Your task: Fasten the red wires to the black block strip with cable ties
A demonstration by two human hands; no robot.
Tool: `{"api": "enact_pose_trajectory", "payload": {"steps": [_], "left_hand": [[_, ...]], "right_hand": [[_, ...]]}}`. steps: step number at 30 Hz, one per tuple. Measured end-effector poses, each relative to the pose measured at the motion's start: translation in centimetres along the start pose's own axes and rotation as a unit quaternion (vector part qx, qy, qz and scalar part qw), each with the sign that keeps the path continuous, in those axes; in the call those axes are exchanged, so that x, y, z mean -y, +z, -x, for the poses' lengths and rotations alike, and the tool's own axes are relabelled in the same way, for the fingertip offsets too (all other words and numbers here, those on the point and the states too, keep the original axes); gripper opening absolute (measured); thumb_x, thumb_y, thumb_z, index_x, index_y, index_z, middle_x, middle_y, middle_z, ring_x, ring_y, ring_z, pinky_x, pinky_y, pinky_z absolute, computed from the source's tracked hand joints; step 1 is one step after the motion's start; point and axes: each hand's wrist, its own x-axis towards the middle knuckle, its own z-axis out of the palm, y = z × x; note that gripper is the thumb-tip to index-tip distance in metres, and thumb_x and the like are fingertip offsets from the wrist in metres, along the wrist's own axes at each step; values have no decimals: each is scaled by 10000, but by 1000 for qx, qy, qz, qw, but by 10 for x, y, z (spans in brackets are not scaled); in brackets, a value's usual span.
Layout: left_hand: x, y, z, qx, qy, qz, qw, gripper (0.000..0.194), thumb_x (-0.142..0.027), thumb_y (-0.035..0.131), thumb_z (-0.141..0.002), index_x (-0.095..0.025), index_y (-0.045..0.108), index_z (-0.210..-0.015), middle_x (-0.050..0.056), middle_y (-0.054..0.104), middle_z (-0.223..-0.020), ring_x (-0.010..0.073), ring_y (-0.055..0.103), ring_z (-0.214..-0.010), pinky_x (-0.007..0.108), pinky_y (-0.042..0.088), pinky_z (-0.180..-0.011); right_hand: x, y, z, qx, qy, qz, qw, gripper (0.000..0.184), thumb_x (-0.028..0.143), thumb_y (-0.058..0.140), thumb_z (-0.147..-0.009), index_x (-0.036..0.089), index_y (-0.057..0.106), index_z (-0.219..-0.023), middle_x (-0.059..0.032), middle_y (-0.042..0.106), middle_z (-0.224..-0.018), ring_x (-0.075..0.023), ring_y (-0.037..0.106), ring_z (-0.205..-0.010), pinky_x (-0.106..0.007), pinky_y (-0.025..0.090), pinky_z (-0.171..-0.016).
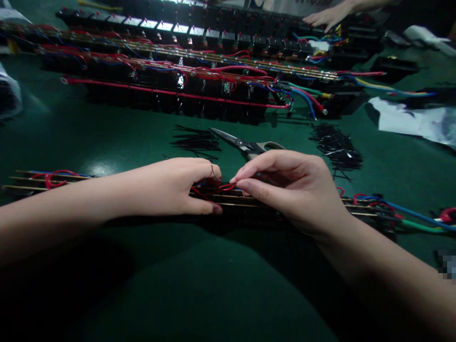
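A long black strip assembly (245, 209) with brass rails and red and blue wires lies across the green table. My left hand (178, 185) grips it from above, its thumb on the near side and its fingers over the far side. A thin dark strand (213, 170) runs over the left index finger; I cannot tell whether it is a cable tie. My right hand (295, 190) pinches a small red wire (228, 187) between thumb and index finger, just right of the left fingertips. The assembly's middle is partly hidden under both hands.
Scissors (245, 145) lie beyond my hands, between two piles of black cable ties (194, 141) (337, 149). Farther back stand several similar wired assemblies (171, 90). Another person's hand (331, 16) reaches in at the top right. White plastic (413, 118) lies at right.
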Motion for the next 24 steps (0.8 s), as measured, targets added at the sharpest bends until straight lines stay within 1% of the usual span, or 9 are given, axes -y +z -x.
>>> {"api": "enact_pose_trajectory", "payload": {"steps": [5, 8, 10, 13, 15, 19, 24], "left_hand": [[1, 1, 0, 2, -2, 11, 1000, 315, -482, 678, -842, -229, 668, -1029, -23, 656, -937, 173, 603, -820, 262, 443, -751], [2, 1, 0, 6, -2, 32, 999, 383, -495, 663, -840, -236, 679, -1122, -15, 689, -1030, 182, 631, -904, 259, 458, -789], [2, 0, -1, 9, -7, 51, 999, 411, -515, 641, -843, -235, 685, -1141, -12, 701, -1056, 181, 641, -916, 256, 469, -785], [3, -2, -1, 7, -25, 76, 997, 382, -535, 546, -888, -233, 701, -1063, -22, 709, -968, 167, 642, -834, 250, 472, -730], [4, -2, -2, 4, -37, 87, 995, 363, -509, 498, -902, -236, 707, -1016, -31, 711, -914, 159, 639, -787, 246, 472, -705], [6, -2, -5, -1, -51, 101, 994, 304, -424, 522, -854, -245, 725, -993, -49, 728, -891, 155, 648, -778, 232, 473, -699], [7, -1, -5, -6, -44, 131, 990, 258, -389, 540, -840, -255, 733, -945, -63, 733, -867, 153, 656, -800, 216, 480, -721]], "right_hand": [[3, 0, 2, 8, 10, -16, 1000, 73, 141, 847, -818, 205, 825, -845, 12, 790, -799, -99, 714, -722, -177, 558, -652], [2, 0, 1, 1, 7, -32, 999, 64, 148, 797, -878, 207, 822, -872, 23, 777, -775, -83, 710, -704, -163, 557, -641], [1, 1, 1, -9, 0, -35, 999, 82, 186, 745, -937, 207, 816, -900, 25, 764, -760, -75, 697, -683, -161, 558, -632], [-1, 2, 1, -24, -9, -37, 999, 136, 248, 693, -989, 201, 803, -923, 20, 757, -758, -79, 694, -681, -169, 571, -645], [-1, 2, 0, -30, -8, -47, 998, 143, 251, 683, -997, 198, 790, -917, 21, 756, -763, -80, 699, -690, -167, 575, -654], [0, 2, -1, -27, -2, -57, 998, 149, 228, 671, -1002, 197, 772, -898, 23, 755, -768, -79, 711, -709, -162, 579, -677], [-1, 2, 1, -25, 2, -60, 998, 149, 223, 663, -1006, 198, 762, -897, 20, 748, -780, -86, 725, -731, -168, 580, -686]]}}
